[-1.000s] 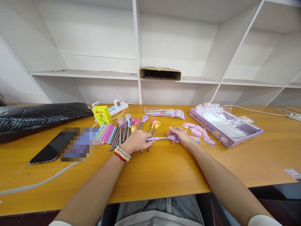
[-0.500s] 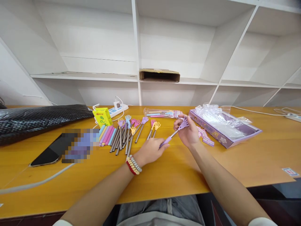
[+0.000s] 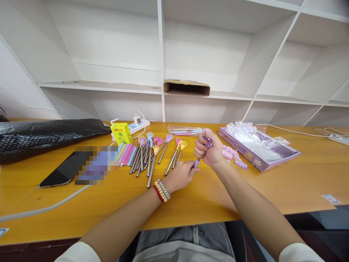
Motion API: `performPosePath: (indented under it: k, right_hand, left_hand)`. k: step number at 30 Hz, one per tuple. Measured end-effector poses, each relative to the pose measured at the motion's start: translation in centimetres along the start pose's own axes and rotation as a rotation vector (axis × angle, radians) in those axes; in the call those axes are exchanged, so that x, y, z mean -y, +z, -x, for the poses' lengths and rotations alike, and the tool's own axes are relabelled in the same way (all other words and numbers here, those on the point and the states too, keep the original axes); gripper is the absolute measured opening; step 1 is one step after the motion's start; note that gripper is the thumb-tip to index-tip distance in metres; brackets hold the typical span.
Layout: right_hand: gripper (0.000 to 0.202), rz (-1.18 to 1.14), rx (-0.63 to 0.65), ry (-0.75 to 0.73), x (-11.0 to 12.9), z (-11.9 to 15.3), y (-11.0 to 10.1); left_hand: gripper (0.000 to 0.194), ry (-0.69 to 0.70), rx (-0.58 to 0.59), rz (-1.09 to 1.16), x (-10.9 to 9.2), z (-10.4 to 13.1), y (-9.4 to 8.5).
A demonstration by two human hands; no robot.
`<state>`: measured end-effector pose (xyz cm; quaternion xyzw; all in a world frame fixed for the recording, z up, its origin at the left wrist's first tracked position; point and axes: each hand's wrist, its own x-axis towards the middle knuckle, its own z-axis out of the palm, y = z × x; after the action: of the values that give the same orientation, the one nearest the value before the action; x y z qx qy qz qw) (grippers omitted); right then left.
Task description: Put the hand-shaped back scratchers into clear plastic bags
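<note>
My left hand is closed around the purple handle of a back scratcher. The fingers of my right hand wrap round its other end, and part of the purple claw head shows between them. Most of the metal shaft is hidden by my hands. Left of my hands lie several metal rods with hand-shaped heads in yellow, pink, blue and purple. Next to them is a row of pastel handles in blue, yellow, pink and purple.
A yellow drink carton stands before a white power strip. A phone lies at left, near a black wrapped bundle. Bagged scratchers lie at the back. Pink cards lie beside a purple box of clear plastic bags.
My right hand has closed over the claw end of the back scratcher, which it held more loosely before. The scratcher's ends now look closer together, with less shaft showing.
</note>
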<state>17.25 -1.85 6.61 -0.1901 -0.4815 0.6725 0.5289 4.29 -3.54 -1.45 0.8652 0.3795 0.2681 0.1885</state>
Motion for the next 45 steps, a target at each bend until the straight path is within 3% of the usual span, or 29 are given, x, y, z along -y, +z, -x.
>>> performPosePath:
  k: [10,19,24,29,32,35,38,42,45]
  right_hand:
    - [0.050,0.107,-0.046,0.014,-0.5,0.0,0.5]
    - [0.049,0.080,-0.055,-0.012,-1.1,0.3,0.8]
    - [0.050,0.054,-0.075,-0.033,-1.1,0.4,0.4]
    - [0.051,0.085,-0.144,-0.056,-0.5,0.3,-2.2]
    - [0.046,0.171,-0.224,-0.106,-0.4,0.0,-5.1]
    - [0.029,0.244,-0.310,-0.132,-0.7,-0.4,-8.3]
    - [0.027,0.300,-0.364,-0.083,-1.8,-0.3,-10.6]
    - [0.032,0.522,-0.318,0.019,-3.8,0.2,-11.6]
    - [0.029,0.808,-0.279,0.015,-5.1,0.6,-11.5]
  left_hand:
    - [0.023,-0.009,-0.025,-0.057,0.2,0.0,0.3]
    - [0.021,-0.008,-0.031,0.002,0.3,0.1,0.4]
    - [0.022,-0.012,-0.026,-0.082,0.1,-0.1,0.4]
    - [0.025,-0.024,-0.030,-0.159,0.2,-0.1,-0.1]
    - [0.026,-0.032,-0.096,-0.195,0.8,-0.2,-1.1]
    - [0.028,-0.095,-0.183,-0.298,1.9,-0.5,-2.4]
    - [0.029,-0.147,-0.198,-0.461,3.1,-0.7,-3.5]
    - [0.028,-0.118,-0.174,-0.583,4.5,-0.7,-4.2]
    - [0.026,-0.104,-0.153,-0.621,5.0,-0.6,-4.2]
